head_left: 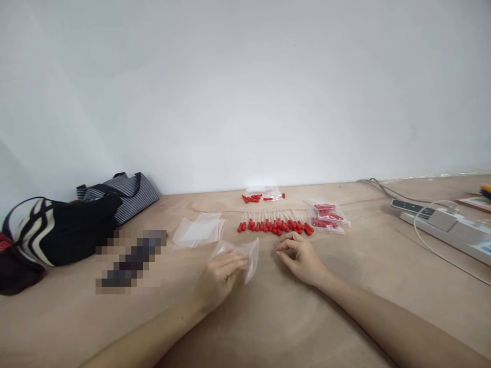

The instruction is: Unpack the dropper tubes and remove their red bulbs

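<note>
- Black bag [86, 232], pale curved stripes on its side; striped bag [140, 204] beside it.
- Dark object [134, 260], pixelated; any label unreadable.
- Flat clear bags [199, 230], overlapping, red line along edges.
- Left hand [223, 268]: fingers closed on clear pouch [252, 259].
- Red-headed sticks [275, 225]: laid in a row, heads toward the person, beyond both hands.
- Right hand [301, 255]: thumb and fingertip close together, near the row; cannot tell whether anything is held.
- Filled bags [326, 217]: red contents, piled right of row.
- White power strip [460, 235]: markings too small to read.
</note>
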The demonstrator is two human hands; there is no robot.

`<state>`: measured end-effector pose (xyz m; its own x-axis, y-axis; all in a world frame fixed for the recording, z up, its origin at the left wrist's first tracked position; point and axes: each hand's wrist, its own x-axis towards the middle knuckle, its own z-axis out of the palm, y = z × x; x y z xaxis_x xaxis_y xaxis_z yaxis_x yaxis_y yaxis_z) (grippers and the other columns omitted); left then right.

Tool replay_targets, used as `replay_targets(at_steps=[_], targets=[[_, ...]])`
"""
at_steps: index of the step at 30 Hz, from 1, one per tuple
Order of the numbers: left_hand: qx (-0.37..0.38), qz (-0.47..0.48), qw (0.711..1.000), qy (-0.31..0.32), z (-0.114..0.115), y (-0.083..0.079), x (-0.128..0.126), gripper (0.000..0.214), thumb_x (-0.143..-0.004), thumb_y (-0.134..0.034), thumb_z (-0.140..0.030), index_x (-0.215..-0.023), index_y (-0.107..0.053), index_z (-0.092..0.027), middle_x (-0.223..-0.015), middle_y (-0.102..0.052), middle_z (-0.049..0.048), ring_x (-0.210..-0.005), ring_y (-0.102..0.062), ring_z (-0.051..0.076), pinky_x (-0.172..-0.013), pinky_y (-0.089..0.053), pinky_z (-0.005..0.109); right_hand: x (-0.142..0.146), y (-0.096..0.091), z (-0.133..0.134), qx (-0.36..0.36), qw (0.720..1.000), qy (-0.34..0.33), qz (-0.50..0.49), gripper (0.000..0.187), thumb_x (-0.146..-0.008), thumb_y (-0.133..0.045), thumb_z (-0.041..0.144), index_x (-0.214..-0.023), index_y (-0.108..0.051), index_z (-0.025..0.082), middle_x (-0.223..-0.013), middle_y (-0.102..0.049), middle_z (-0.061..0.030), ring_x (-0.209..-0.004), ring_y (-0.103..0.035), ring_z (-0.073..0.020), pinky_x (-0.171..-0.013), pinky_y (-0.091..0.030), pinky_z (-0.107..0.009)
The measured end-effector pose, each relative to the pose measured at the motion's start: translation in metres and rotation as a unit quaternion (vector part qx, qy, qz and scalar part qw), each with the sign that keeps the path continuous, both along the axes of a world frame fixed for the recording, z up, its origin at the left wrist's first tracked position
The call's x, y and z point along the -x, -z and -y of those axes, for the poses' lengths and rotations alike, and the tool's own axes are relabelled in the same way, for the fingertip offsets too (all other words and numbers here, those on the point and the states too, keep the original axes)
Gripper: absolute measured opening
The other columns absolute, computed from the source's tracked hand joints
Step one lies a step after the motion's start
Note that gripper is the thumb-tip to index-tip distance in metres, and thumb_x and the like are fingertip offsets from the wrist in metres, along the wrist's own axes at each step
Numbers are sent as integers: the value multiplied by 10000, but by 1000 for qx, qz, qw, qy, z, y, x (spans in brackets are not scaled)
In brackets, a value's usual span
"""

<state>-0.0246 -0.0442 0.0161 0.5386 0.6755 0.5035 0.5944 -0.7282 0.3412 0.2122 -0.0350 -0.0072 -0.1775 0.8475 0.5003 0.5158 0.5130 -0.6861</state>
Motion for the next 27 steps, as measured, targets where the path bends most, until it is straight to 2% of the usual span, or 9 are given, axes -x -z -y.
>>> replay_targets(at_steps=[4,7,8,13,16,19,21,24,27], targets=[[-64,-9,994,-85,-44,-23,33,267,-825,-397,-300,-857,-658,-251,-975,-668,4,-973,-582,164,-1011,-305,382,0,0,0,6,1000,0,3,81,-720,-515,157,-694,-584,193,-848,-540,-53,-808,-531,-165,-743,-430,-319],[-20,-52,974,-217,-88,-28,58,260,-802,-410,-305,-826,-659,-234,-1039,-644,16,-1038,-539,173,-977,-332,324,0,0,0,8,1000,-5,5,82,-721,-518,161,-689,-587,191,-844,-539,-54,-797,-530,-163,-726,-431,-311],[-6,-59,971,-234,-101,-26,64,266,-801,-407,-310,-834,-657,-224,-1033,-645,31,-1025,-544,188,-938,-365,322,0,0,-1,7,1000,-7,6,83,-721,-519,162,-689,-589,190,-841,-538,-53,-793,-529,-161,-721,-431,-308],[48,-95,972,-208,-130,-12,82,200,-722,-505,-321,-760,-662,-202,-863,-691,24,-835,-613,195,-774,-460,286,-1,5,-4,-4,1000,-6,14,85,-719,-520,166,-689,-595,188,-818,-542,-48,-764,-527,-153,-702,-428,-297],[23,-81,973,-215,-122,-9,77,253,-760,-460,-319,-854,-643,-172,-952,-661,57,-912,-582,208,-862,-418,347,-4,7,-10,-32,999,21,39,85,-722,-521,186,-692,-600,194,-799,-560,-46,-783,-521,-168,-733,-414,-322],[-34,-50,976,-208,-95,-5,57,277,-815,-405,-303,-928,-609,-154,-1024,-614,86,-1000,-528,202,-942,-350,379,-16,8,-22,-62,990,93,85,105,-728,-513,216,-711,-617,205,-794,-588,-47,-794,-519,-188,-768,-386,-355],[-96,-24,989,-110,-69,0,39,230,-820,-432,-287,-905,-607,-164,-978,-609,83,-980,-526,192,-909,-387,368,-33,5,-36,-61,976,167,126,147,-742,-493,240,-739,-637,211,-797,-605,-50,-806,-520,-198,-779,-369,-359],[-82,-51,994,57,-35,9,13,179,-820,-462,-228,-939,-588,-183,-987,-593,69,-1003,-509,171,-869,-430,318,-68,-3,-60,-10,937,299,183,224,-758,-452,250,-830,-661,213,-901,-623,-61,-894,-510,-211,-788,-362,-331],[-59,-49,991,108,-21,13,2,154,-812,-476,-190,-915,-590,-173,-993,-579,78,-1001,-503,167,-865,-436,311,-101,-11,-85,65,900,383,199,289,-745,-448,260,-946,-650,213,-1008,-606,-85,-966,-485,-261,-793,-351,-380]])
